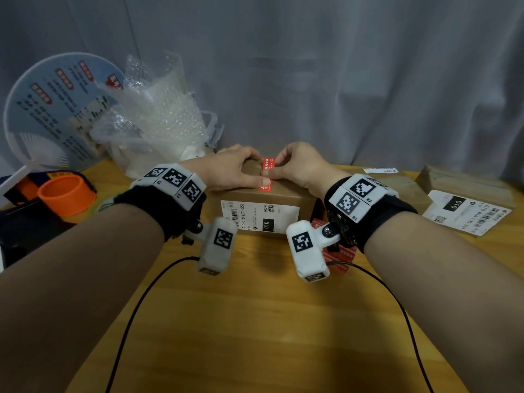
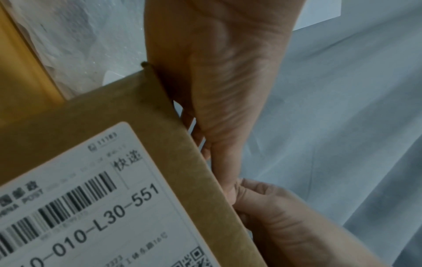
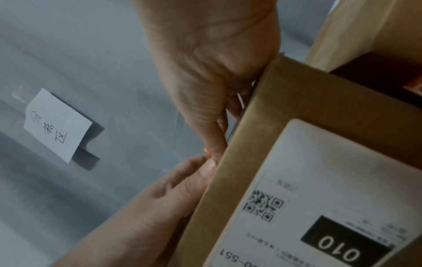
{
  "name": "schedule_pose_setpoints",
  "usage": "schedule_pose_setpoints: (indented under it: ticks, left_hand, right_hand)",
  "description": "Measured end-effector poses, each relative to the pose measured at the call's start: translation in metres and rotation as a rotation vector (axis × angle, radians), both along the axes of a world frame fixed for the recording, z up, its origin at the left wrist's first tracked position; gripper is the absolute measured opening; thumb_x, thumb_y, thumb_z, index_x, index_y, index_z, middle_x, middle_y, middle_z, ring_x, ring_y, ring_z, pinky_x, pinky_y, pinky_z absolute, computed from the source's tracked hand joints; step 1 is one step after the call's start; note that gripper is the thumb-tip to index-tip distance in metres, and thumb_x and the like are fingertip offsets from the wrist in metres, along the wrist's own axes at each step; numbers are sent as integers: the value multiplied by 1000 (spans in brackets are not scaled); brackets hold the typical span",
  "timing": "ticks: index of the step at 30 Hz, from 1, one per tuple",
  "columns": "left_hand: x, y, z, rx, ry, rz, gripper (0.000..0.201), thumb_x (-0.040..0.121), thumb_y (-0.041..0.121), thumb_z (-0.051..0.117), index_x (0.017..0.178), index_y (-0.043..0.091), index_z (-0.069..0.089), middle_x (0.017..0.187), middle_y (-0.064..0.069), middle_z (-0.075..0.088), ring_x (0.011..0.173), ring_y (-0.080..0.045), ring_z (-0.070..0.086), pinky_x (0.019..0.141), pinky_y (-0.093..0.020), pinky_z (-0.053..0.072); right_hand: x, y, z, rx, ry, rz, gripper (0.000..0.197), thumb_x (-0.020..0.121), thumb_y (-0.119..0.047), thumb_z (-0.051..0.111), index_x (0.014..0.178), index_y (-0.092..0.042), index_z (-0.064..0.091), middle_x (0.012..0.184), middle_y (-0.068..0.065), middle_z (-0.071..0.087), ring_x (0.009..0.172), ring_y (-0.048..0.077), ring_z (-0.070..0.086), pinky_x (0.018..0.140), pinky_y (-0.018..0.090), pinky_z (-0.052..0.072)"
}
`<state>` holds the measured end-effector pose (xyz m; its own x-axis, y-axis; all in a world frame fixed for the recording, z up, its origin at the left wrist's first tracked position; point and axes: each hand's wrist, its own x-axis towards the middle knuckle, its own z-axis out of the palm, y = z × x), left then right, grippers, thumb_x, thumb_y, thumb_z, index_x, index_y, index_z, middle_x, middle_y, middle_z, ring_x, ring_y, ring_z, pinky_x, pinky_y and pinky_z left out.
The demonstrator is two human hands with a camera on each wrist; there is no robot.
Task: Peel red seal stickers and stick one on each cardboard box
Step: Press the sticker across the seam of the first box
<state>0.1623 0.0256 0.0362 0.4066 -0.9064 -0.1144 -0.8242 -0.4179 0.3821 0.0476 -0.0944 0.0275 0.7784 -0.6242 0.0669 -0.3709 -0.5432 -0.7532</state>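
A brown cardboard box with a white shipping label stands mid-table. A red seal sticker runs across its top toward the near edge. My left hand lies on the box top and its thumb presses the sticker's near part down. My right hand pinches the sticker's far part, with the thumb laid across it. In the left wrist view, both thumbs meet at the top edge of the box. The right wrist view shows only a red sliver of the sticker beside the box.
A red sticker sheet lies under my right wrist. More labelled cardboard boxes sit at the right. An orange tape roll, a round fan and a bubble-wrap bag stand at the left. Two cables cross the near table.
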Motion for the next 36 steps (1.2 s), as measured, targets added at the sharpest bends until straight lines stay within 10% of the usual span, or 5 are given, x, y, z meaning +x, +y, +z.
schedule_pose_setpoints:
  ticks: [8, 13, 20, 30, 36]
  left_hand:
    - [1, 1, -2, -2, -48, 0, 70, 81, 59, 57, 139, 27, 37, 137, -4, 43, 127, -24, 43, 107, -46, 36]
    - [-2, 3, -4, 3, -127, 10, 68, 83, 63, 50, 141, 31, 34, 145, -3, 38, 135, -25, 35, 113, -49, 24]
    - [-2, 2, -4, 66, -155, -8, 85, 74, 74, 48, 144, 32, 26, 149, -3, 33, 138, -25, 31, 115, -54, 13]
    - [-7, 4, -4, 83, -205, -35, 108, 59, 76, 63, 145, 27, 23, 149, -2, 34, 138, -25, 31, 115, -53, 14]
    - [-8, 5, -3, 57, -189, -32, 107, 59, 73, 66, 145, 26, 25, 148, 0, 35, 137, -23, 32, 115, -50, 18]
  right_hand:
    - [12, -3, 1, -500, 140, -186, 30, 78, -52, 63, 84, -24, 57, 92, -3, 64, 95, 21, 55, 90, 42, 29]
    - [-3, -10, -3, -629, 9, 383, 25, 88, -23, 56, 107, -18, 71, 116, 2, 69, 117, 24, 54, 106, 45, 34]
    - [-28, -7, -4, -649, 354, 428, 44, 101, -34, 27, 144, -29, 29, 154, -13, 24, 146, 9, 6, 116, 47, -14]
    - [-51, 1, -3, -579, 153, 618, 50, 85, -32, 32, 127, -21, 57, 137, -10, 52, 141, 6, 25, 120, 38, -3]
    - [-42, -7, -2, -608, 278, 507, 39, 100, -27, 29, 134, -28, 48, 147, -13, 39, 145, 8, 14, 119, 44, -6]
